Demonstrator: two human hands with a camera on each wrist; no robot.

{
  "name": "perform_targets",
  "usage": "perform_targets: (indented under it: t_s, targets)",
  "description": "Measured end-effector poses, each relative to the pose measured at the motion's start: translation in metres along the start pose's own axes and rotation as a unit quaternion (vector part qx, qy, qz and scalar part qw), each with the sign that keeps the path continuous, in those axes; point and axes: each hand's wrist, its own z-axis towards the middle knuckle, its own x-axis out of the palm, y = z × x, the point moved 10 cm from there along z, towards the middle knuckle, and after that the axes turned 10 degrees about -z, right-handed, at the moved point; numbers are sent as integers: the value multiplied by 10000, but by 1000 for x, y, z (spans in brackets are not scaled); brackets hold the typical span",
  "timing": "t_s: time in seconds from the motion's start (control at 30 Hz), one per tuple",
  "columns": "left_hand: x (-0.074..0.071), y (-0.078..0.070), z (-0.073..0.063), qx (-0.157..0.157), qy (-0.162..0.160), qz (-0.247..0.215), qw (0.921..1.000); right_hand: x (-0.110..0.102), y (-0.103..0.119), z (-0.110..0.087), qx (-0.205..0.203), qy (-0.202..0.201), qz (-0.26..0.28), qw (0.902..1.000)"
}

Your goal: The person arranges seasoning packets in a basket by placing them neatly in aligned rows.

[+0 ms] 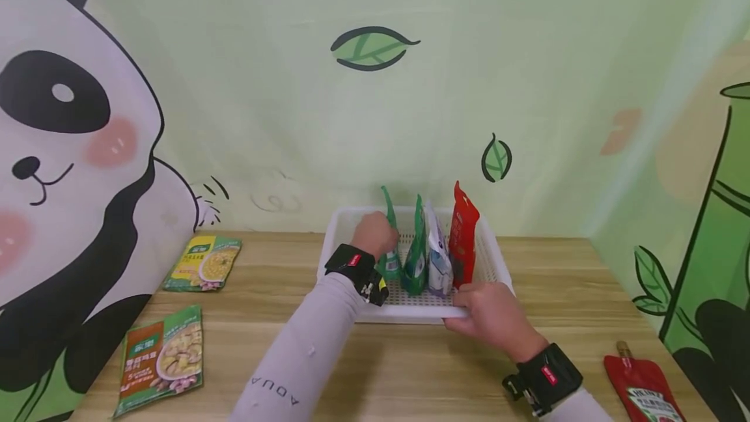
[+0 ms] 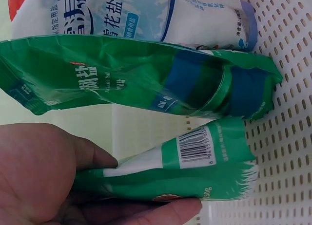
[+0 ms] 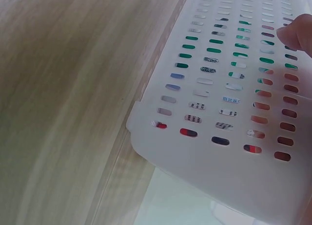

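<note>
Inside a white plastic basket, my left hand pinches a green packet with a barcode, thumb on one side and fingers on the other. Beside that packet stands a green salt bag, then a white salt bag and a red bag, all upright in a row. My right hand grips the basket's front rim near its right corner, fingers over the edge and thumb on the outer wall. In the right wrist view, a fingertip touches the slotted wall.
To the left on the wooden table lie a yellow-green food packet and a brown-green one. A red ketchup pouch lies at the front right. Behind the basket rises a printed wall.
</note>
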Motion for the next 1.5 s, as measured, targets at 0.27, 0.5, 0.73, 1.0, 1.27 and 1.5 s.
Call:
perform_targets:
  t_s: [0.27,0.5,0.73,1.0,1.27,1.5]
  targets:
    - [7,2,1,-153,157,-31,9998,-2,1,1,-38,-34,-65,10000]
    - [13,4,0,-281,354,-72,9990,-1,-1,1,-10,-31,-20,10000]
    - [21,10,0,-358,753,-61,9965,-3,0,1,-50,-85,-43,9999]
    - [24,6,-10,-80,995,31,9950,-3,0,1,-66,-190,-118,9997]
    - [30,12,-22,-213,1368,-203,9902,-5,-1,1,-74,-247,-103,9996]
    - [32,17,-31,-236,1323,-256,9906,-6,0,2,-75,-245,-129,9996]
